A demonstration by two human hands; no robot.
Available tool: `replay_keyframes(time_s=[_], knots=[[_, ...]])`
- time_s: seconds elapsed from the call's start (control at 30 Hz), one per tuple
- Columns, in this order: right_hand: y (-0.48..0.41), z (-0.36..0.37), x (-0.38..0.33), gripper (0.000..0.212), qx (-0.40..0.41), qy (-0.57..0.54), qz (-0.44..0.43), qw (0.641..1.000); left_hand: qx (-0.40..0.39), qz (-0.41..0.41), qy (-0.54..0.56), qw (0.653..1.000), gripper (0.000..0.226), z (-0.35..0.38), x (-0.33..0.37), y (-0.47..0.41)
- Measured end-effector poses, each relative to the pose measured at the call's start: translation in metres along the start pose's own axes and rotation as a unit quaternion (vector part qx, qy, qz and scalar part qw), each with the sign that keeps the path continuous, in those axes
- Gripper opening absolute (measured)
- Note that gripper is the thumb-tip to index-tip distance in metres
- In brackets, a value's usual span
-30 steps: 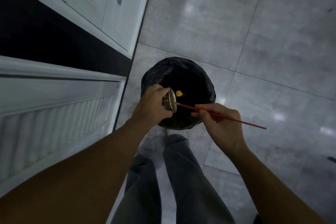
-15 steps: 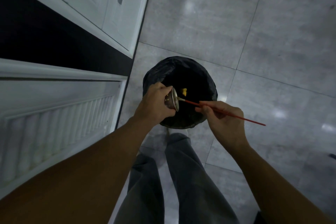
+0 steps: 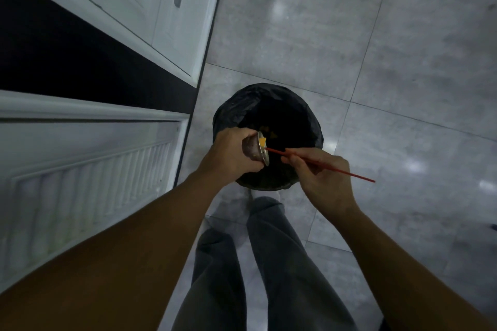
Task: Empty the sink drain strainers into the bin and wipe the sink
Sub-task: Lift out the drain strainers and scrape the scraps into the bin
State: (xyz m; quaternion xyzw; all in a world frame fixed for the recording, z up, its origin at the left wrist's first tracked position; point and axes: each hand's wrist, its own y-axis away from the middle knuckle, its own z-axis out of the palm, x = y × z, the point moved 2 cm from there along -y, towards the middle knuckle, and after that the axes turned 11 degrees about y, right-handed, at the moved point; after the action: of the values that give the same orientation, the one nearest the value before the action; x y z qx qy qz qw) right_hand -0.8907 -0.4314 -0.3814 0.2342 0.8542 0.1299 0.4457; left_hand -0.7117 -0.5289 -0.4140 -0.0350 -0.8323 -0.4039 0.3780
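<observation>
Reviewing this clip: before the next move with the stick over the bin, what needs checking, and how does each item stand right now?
1. The left hand grips the strainer: ok.
2. The strainer is over the mouth of the bin: ok.
3. The right hand pinches the red stick, with its tip at the strainer's rim: ok.
4. The strainer is emptied: not ok, a yellow scrap sits at its rim.
5. No residue deeper inside the strainer: cannot tell, its inside faces away from the camera.
</observation>
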Motion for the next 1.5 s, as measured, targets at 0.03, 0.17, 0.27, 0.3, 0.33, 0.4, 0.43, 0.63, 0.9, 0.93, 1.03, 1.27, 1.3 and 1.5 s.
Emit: replay_keyframes(time_s=[0.03,0.17,0.27,0.3,0.33,0.4,0.43,0.63,0.9,0.93,1.03,1.27,1.3,1.5], knots=[[0.001,-0.002,0.002,0.016,0.003,-0.003,0.008,1.0,0.0,0.001,0.001,1.0,0.077,-0.001,0.0,0.0],[0.007,-0.01,0.008,0.018,0.009,-0.044,0.029,0.999,0.002,0.0,-0.003,1.0,0.077,-0.001,-0.001,-0.001],[0.006,-0.01,0.003,0.017,-0.017,-0.064,0.018,0.998,-0.007,0.002,-0.013,1.0,0.079,0.002,0.002,-0.003],[0.004,-0.008,0.001,0.017,-0.025,-0.055,0.016,0.998,-0.01,0.004,-0.017,1.0,0.08,0.004,0.003,-0.003],[0.002,-0.006,0.0,0.016,-0.029,-0.042,0.017,0.999,-0.01,0.007,-0.02,1.0,0.08,0.005,0.005,-0.003],[-0.004,-0.002,0.001,0.015,-0.029,-0.022,0.032,0.999,-0.001,0.011,-0.025,1.0,0.079,0.006,0.005,-0.004],[-0.006,-0.001,0.002,0.015,-0.031,-0.02,0.042,0.998,0.006,0.011,-0.028,1.0,0.078,0.006,0.004,-0.004],[-0.011,-0.011,0.006,0.016,-0.002,-0.044,0.037,0.998,0.021,-0.001,-0.039,0.999,0.075,0.003,0.001,-0.003],[-0.014,-0.005,0.0,0.015,-0.049,-0.027,0.004,0.998,-0.001,0.033,0.019,0.999,0.096,0.008,-0.002,-0.002],[-0.014,-0.004,0.0,0.015,-0.03,-0.016,0.003,0.999,-0.008,0.041,0.017,0.999,0.095,0.008,-0.004,-0.001],[-0.014,-0.006,0.003,0.016,0.013,0.005,-0.001,1.0,-0.011,0.059,0.02,0.998,0.087,0.008,-0.009,0.003],[-0.001,-0.012,0.009,0.014,0.053,-0.003,0.008,0.999,0.011,0.048,0.025,0.998,0.083,0.01,-0.009,-0.001],[0.001,-0.013,0.01,0.014,0.058,-0.008,0.013,0.998,0.017,0.045,0.024,0.999,0.083,0.01,-0.009,-0.001],[0.019,-0.029,-0.006,0.015,0.121,-0.073,0.043,0.989,0.041,0.02,0.044,0.998,0.1,-0.006,0.003,0.023]])
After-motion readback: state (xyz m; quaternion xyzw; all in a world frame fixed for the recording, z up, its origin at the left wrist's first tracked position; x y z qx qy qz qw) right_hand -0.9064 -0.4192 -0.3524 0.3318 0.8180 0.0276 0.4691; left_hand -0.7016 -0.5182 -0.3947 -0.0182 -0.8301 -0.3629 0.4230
